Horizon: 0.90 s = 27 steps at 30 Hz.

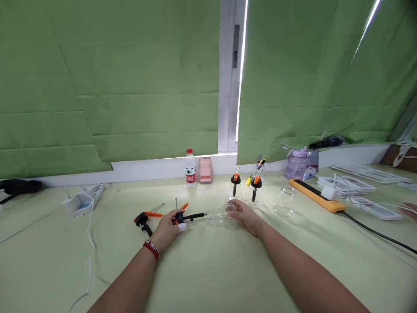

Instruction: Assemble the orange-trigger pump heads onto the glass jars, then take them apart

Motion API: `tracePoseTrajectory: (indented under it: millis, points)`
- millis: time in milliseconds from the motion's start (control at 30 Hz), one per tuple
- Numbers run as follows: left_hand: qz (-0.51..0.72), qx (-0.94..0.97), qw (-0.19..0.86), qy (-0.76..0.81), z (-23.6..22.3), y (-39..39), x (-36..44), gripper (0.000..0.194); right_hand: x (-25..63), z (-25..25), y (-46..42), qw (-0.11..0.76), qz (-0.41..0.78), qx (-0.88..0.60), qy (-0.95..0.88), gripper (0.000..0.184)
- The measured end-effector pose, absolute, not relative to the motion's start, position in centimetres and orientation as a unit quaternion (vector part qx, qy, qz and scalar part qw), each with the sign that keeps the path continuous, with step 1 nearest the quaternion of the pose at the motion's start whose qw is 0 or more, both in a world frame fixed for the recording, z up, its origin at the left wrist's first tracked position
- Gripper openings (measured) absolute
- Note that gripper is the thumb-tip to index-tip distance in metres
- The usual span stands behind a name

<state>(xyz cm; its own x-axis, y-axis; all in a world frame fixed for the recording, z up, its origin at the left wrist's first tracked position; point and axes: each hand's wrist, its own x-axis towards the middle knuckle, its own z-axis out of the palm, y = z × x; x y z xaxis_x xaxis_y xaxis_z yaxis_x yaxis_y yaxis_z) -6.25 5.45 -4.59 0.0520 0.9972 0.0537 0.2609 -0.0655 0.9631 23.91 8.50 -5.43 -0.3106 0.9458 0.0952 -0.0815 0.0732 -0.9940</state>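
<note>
A clear glass bottle (219, 216) lies on its side on the pale green table (208, 269), with a black and orange spray head (183, 217) at its neck. My left hand (167, 231) is closed round that spray head; a white wrap covers one fingertip. My right hand (246, 216) is curled over the bottle's body and holds it. Another black and orange spray head (145, 217) lies just left of my left hand.
Two clear bottles with spray heads (235, 187) (256, 189) and a bare glass bottle (285, 202) stand behind my right hand. A water bottle (190, 168), a purple jug (296, 164), an orange power strip (317, 195), a white power strip (83, 200). Someone's fingers (409, 211) at the right edge.
</note>
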Motion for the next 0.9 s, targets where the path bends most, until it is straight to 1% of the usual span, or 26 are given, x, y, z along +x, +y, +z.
tracePoseTrajectory:
  millis: [233, 400, 633, 900]
  points:
    - [0.400, 0.595, 0.480, 0.505, -3.9, 4.4, -4.7, 0.060, 22.0, -5.0, 6.9, 0.433, 0.579, -0.348, -0.596, 0.043]
    - [0.401, 0.611, 0.509, 0.455, -4.4, 4.2, -3.8, 0.058, 21.4, -4.8, 6.3, 0.421, 0.590, -0.343, -0.598, 0.043]
    - [0.407, 0.624, 0.497, 0.445, -5.1, 4.4, -3.5, 0.055, 21.4, -5.1, 6.3, 0.423, 0.599, -0.327, -0.596, 0.043]
    - [0.404, 0.640, 0.479, 0.445, -4.9, 4.2, -3.6, 0.054, 21.4, -5.1, 6.5, 0.407, 0.614, -0.323, -0.595, 0.047]
